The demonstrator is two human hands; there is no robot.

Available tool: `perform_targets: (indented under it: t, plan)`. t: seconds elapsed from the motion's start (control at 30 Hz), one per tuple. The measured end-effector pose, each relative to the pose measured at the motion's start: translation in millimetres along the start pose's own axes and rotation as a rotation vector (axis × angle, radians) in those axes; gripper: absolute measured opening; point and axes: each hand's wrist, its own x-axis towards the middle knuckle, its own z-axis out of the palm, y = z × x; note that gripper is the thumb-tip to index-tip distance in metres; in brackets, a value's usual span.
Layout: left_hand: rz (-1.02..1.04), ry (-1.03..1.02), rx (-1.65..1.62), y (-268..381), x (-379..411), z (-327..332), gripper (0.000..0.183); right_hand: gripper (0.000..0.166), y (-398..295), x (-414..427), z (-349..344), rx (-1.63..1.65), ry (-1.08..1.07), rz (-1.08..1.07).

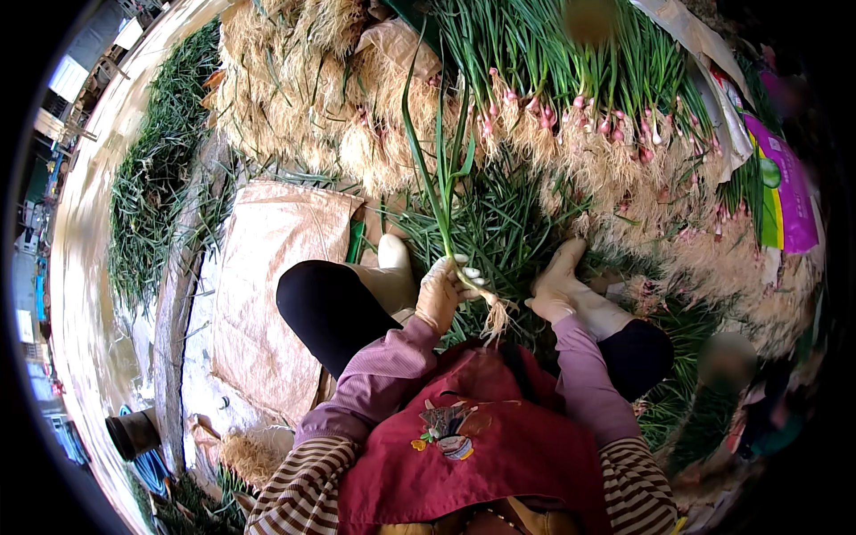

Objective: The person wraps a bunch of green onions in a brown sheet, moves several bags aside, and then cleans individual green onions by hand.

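Note:
My left hand (pixel 438 294), in a pale thin glove, is shut on the lower stem of a single green onion (pixel 444 212). Its long green leaves point away from me, and its root tuft (pixel 496 318) hangs to the right, above my red apron (pixel 461 448). To the right, my right hand (pixel 554 306), also gloved, is beside my pale boot (pixel 592 309). Its fingers are mostly hidden, and I see nothing held in it. Loose green leaf trimmings (pixel 501 221) lie on the ground between my boots.
Pink-bulbed onions with roots (pixel 582 120) lie heaped ahead. Straw-coloured roots (pixel 287 107) pile up at upper left. A woven sack (pixel 281 267) lies to my left, beside a wooden beam (pixel 175 334) and cut leaves (pixel 150 194). A purple printed bag (pixel 789 187) is at right.

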Motion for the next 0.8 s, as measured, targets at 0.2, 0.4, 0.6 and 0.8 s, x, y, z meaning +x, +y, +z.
perform_targets:
  t: [0.2, 0.4, 0.6, 0.8]
  plan:
    - [-0.085, -0.331, -0.351, 25, -32, 15, 0.038, 0.039, -12, 6, -16, 0.594, 0.170, -0.348]
    - [0.466, -0.598, -0.362, 137, -114, 80, 0.065, 0.031, -57, -9, -82, 0.744, 0.232, -0.612]
    - [0.745, -0.692, -0.084, 211, -149, 120, 0.075, 0.027, -111, -16, -165, 0.927, 0.595, -0.761]
    - [0.440, -0.405, 0.133, 238, -79, 127, 0.039, 0.039, -170, 5, -233, 0.331, 0.779, -0.417]
